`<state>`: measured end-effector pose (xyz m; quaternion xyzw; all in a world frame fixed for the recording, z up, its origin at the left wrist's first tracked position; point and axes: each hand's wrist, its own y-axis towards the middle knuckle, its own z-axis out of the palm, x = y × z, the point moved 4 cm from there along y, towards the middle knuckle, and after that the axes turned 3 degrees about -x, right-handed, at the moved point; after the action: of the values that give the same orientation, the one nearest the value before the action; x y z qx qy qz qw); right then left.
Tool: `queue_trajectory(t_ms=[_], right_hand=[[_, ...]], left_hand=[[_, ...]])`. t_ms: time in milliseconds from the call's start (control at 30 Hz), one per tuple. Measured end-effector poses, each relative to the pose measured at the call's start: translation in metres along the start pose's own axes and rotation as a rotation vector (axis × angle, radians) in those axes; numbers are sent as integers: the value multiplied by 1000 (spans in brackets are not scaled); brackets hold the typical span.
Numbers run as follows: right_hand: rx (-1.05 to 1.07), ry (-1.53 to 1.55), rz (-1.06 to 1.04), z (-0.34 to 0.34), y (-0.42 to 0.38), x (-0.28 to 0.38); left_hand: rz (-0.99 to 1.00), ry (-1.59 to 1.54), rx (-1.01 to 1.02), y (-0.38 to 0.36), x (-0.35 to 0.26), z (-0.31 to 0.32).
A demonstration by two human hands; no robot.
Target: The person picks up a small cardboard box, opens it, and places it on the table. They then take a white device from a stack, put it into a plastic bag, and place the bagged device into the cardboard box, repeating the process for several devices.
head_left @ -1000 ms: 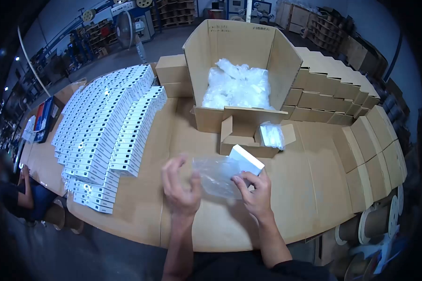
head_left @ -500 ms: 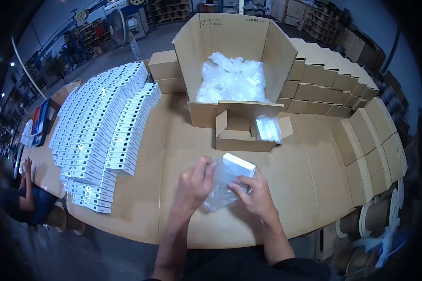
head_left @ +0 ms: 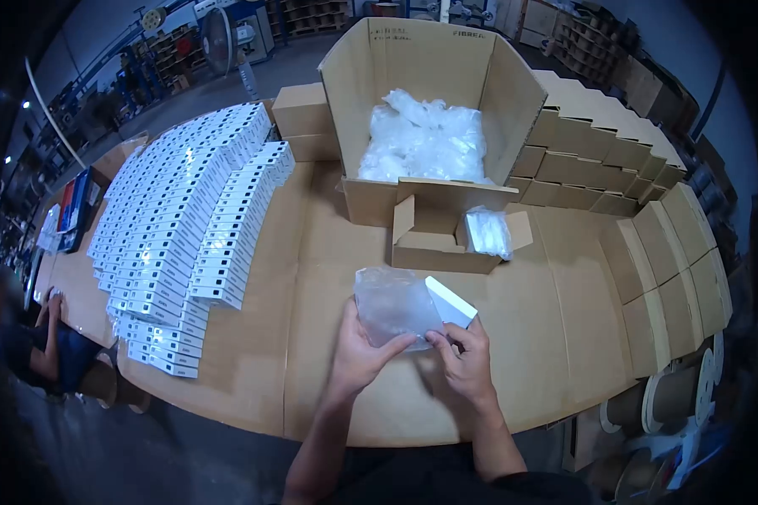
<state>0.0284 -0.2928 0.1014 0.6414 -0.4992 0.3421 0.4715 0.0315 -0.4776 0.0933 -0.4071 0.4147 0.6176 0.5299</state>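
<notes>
My left hand point(head_left: 360, 352) grips the lower left of a clear plastic bag point(head_left: 394, 305), its thumb pressed along the bottom edge. The bag is spread flat and looks empty. Closed around a small white box point(head_left: 451, 303), my right hand point(head_left: 466, 358) also pinches the bag's lower right corner. The white box is tilted, just right of the bag and partly behind it. Beyond my hands, a small open carton point(head_left: 442, 255) holds wrapped white items point(head_left: 487, 233) at its right end.
A large open carton point(head_left: 429, 50) full of clear bags point(head_left: 425, 139) stands behind. Rows of white boxes point(head_left: 177, 210) cover the left. Brown cartons point(head_left: 598, 151) are stacked at the right. Another person point(head_left: 46, 345) sits at the far left.
My left hand has moved down to the bag's lower edge, and the bag is now spread out. The white box has shifted slightly right in my right hand. The view has shifted slightly.
</notes>
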Motion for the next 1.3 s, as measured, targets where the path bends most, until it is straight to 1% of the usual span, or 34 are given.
queue_trajectory(t_ms=[67, 167, 200, 267, 300, 367, 467, 500, 600, 633, 733, 867, 900, 1000, 1033, 1100, 1200, 1300], right_hand=[[51, 17, 52, 3, -3, -6], [-11, 128, 32, -9, 0, -1], [-23, 246, 27, -16, 5, -1], [-72, 180, -36, -36, 16, -6], [-136, 258, -61, -40, 22, 0], [-272, 413, -115, -47, 35, 17], [-214, 483, -137, -47, 51, 37], [-221, 532, -190, -43, 58, 49], [-106, 450, -252, -30, 62, 68], [-89, 469, -237, -23, 64, 72], [49, 485, -196, -6, 65, 70], [136, 463, -169, 0, 66, 66], [144, 479, -182, -1, 67, 62], [184, 393, -218, -7, 70, 60], [185, 361, -199, -8, 70, 58], [183, 331, -240, -7, 72, 56], [195, 303, -256, -3, 75, 55], [233, 192, -302, 1, 78, 57]], left_hand=[[31, 48, -43, -1, 12, -4], [85, 137, -81, -7, 14, -11], [103, 170, -89, -9, 12, -13], [96, 288, -75, -12, 8, -17], [90, 347, -65, -14, 6, -18], [85, 365, -69, -19, 6, -18], [49, 435, -58, -25, 10, -20], [33, 465, -52, -26, 12, -21], [72, 456, -27, -27, 11, -20], [76, 469, -34, -27, 9, -19], [84, 476, -43, -26, 5, -19], [91, 398, -51, -25, 4, -23], [94, 378, -61, -25, 3, -23], [57, 224, -67, -26, 10, -25], [49, 246, -55, -26, 13, -27], [30, 288, -26, -26, 17, -29], [23, 199, -21, -27, 10, -21], [-40, 195, 38, -25, 17, -24]])
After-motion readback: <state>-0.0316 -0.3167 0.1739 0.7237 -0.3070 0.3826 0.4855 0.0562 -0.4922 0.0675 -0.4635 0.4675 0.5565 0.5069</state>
